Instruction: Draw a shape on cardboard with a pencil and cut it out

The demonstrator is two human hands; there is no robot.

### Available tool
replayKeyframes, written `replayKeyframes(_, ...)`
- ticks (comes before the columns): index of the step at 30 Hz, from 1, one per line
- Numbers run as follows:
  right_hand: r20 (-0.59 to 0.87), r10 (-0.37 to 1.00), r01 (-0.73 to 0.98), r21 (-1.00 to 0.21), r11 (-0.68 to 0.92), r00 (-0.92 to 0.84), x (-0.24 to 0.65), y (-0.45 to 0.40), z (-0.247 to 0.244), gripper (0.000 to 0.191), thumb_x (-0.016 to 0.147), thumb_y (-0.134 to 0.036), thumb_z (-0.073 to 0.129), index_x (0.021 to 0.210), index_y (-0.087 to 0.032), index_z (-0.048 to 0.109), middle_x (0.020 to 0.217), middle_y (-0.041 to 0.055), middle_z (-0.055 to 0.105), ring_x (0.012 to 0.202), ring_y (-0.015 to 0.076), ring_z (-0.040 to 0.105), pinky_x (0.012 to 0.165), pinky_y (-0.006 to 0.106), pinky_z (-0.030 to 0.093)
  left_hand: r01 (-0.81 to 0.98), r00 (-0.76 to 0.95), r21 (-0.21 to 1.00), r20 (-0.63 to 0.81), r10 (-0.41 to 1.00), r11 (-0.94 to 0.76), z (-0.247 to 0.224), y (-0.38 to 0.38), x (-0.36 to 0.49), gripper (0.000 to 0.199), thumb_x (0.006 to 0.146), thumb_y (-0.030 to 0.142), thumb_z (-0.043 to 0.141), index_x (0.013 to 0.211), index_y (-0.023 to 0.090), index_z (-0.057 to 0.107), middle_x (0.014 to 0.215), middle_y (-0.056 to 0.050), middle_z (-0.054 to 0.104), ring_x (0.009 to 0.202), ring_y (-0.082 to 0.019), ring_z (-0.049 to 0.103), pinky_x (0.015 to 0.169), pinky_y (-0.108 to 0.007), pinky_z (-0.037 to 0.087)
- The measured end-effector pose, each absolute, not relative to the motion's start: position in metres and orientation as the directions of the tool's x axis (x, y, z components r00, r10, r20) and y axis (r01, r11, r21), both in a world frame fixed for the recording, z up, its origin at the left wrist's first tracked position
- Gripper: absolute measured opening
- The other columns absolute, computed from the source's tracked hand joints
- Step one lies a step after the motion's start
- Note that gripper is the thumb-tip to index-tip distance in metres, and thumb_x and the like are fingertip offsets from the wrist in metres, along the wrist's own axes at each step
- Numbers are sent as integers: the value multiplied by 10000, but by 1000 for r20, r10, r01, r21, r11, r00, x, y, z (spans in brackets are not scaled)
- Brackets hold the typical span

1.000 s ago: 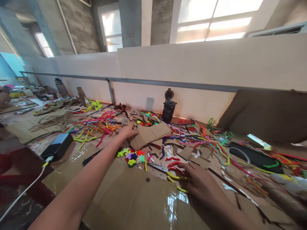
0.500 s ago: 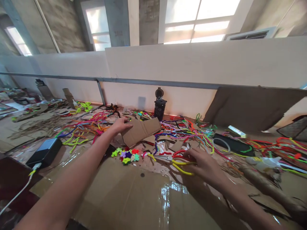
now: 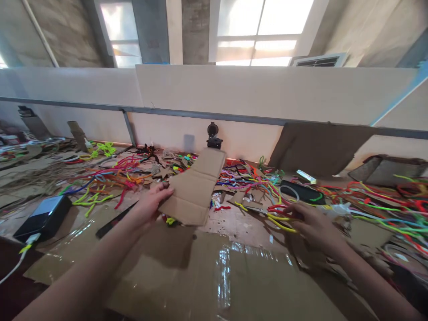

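Held up by its left edge, a creased cardboard piece (image 3: 195,189) is pinched in my left hand (image 3: 155,203). It hangs above the near table and hides most of a cluster of colourful pipe-cleaner flowers; a yellow-green bit (image 3: 170,220) shows below it. My right hand (image 3: 309,223) is closed around the handles of scissors (image 3: 259,209), whose blades point left. Red and yellow strands lie around the handles, and I cannot tell which of them are part of the scissors.
Many colourful pipe cleaners (image 3: 123,167) and cardboard scraps cover the table's back. A black bottle (image 3: 214,141) stands by the partition. At the left is a black box (image 3: 43,216) with a white cable. Taped cardboard (image 3: 267,281) lies in front.
The cardboard piece has been raised and turned more upright, now in front of the flower cluster and the bottle's lower part. My right hand with the scissors has shifted right. The view has turned slightly right.
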State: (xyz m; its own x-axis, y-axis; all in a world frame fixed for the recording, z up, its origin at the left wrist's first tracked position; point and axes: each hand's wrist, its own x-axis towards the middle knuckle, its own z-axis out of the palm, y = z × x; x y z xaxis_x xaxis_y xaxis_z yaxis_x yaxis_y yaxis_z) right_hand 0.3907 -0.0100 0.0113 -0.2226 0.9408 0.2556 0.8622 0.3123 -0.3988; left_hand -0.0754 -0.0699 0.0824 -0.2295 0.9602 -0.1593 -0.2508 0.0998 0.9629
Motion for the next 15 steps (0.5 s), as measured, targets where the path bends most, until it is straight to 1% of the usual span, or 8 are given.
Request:
replayKeyframes(3,203,964,887,-394,241,-171,392,-9,9,335,732,-321,552,936,-158,762,1038,163,734,983,344,678,845,445,513,-311,-149,925,-273,950,217,61,-101,-60,432,666,234,823,1063,188,660,928,-32,747,697,-173,693,576,-231,532)
replayKeyframes(5,190,969,889,-399,225,-160,388,-14,15,386,772,-396,576,1015,-166,769,1107,168,729,1053,367,664,908,483,501,-319,-151,905,-341,928,281,52,-120,-53,462,671,238,827,1096,195,652,1001,-48,756,727,-181,706,587,-236,537)
replayKeyframes(7,213,962,865,-435,251,-172,375,-28,26,405,818,-451,579,1089,-211,760,1228,149,707,1159,381,629,982,515,473,-324,-194,891,-392,899,318,48,-136,-46,467,664,237,836,1094,200,659,1066,-62,760,810,-203,727,633,-248,554)
replayKeyframes(8,225,955,830,-482,279,-191,365,-37,33,396,839,-488,584,1074,-224,761,1245,140,706,1180,385,622,1002,520,468,-333,-194,886,-400,896,323,46,-144,-42,471,660,237,842,1095,201,666,1101,-72,759,887,-224,734,685,-263,569)
replayKeyframes(10,161,958,706,-650,283,-236,341,-61,45,409,871,-549,613,1109,-242,739,1237,113,714,1190,357,627,1024,487,478,-372,-131,872,-389,912,319,42,-157,-31,505,652,236,854,1119,206,665,1182,-93,749,1061,-275,716,826,-314,582)
replayKeyframes(11,112,959,618,-744,255,-261,326,-75,49,425,870,-571,631,1126,-245,727,1228,109,717,1179,345,636,1013,470,490,-396,-78,862,-376,924,317,38,-163,-24,540,655,243,860,1153,211,656,1223,-103,739,1125,-294,697,887,-343,576)
replayKeyframes(13,-19,933,419,-897,143,-359,298,-99,52,503,904,-589,621,1274,-250,655,1220,107,711,1183,319,634,1000,451,494,-450,32,833,-346,938,322,29,-172,-9,643,678,244,855,1269,211,603,1327,-127,693,1244,-321,640,1028,-408,522)
replayKeyframes(15,-104,881,295,-955,41,-461,274,-117,47,592,899,-583,643,1380,-247,570,1144,94,707,1099,291,646,918,422,513,-520,122,796,-291,949,311,16,-179,7,721,685,263,856,1336,221,551,1381,-141,658,1312,-346,590,1098,-471,469)
